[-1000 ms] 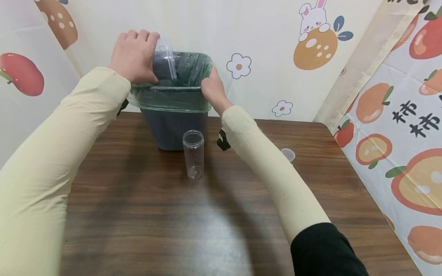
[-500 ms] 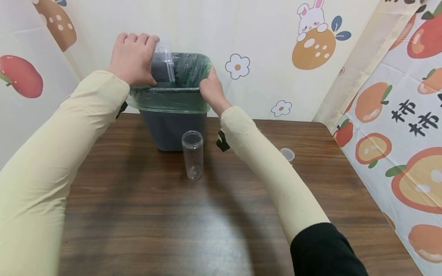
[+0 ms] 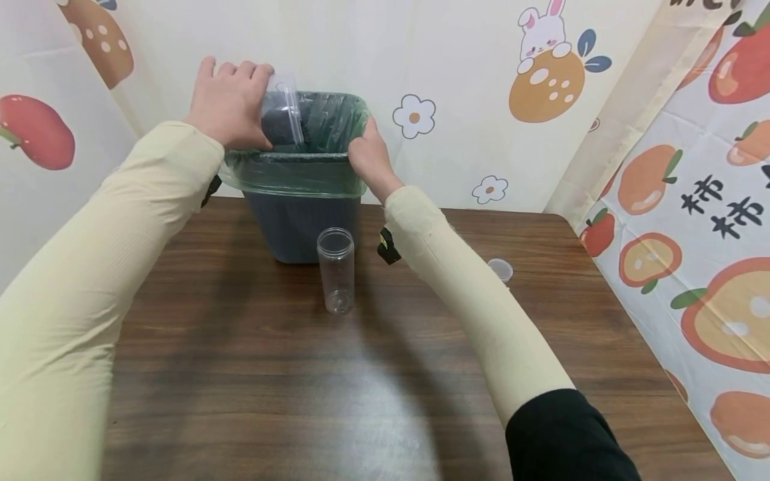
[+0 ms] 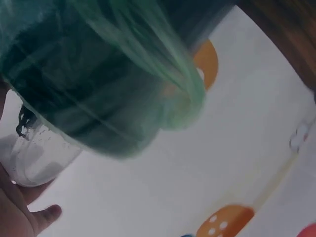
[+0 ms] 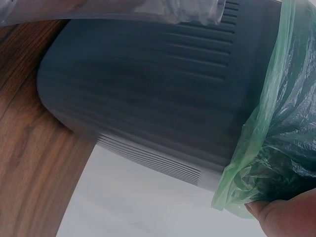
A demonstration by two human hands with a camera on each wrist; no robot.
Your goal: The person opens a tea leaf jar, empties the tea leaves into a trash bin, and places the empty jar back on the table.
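Observation:
My left hand (image 3: pixel 230 107) holds a clear plastic cup-like container (image 3: pixel 283 110), tipped sideways over the left part of a bin's mouth. In the left wrist view, something dark and stringy (image 4: pixel 25 119) lies at the mouth of the container (image 4: pixel 42 158); its kind cannot be made out. The dark grey-blue bin (image 3: pixel 295 230) stands upright, lined with a green plastic bag (image 3: pixel 289 177) folded over its rim. My right hand (image 3: pixel 371 159) grips the rim and bag at the right. In the right wrist view, the thumb (image 5: pixel 291 215) presses on the green bag (image 5: pixel 247 163).
A clear, lidless plastic jar (image 3: pixel 338 274) stands upright close before the bin. A small round translucent lid (image 3: pixel 500 269) lies to the right, partly behind the right forearm. The brown wooden table (image 3: pixel 289 387) meets a printed curtain (image 3: pixel 445 167) at the back.
The left hand and container shift very slightly left, with the container still tipped over the bin. The right hand keeps its grip on the rim.

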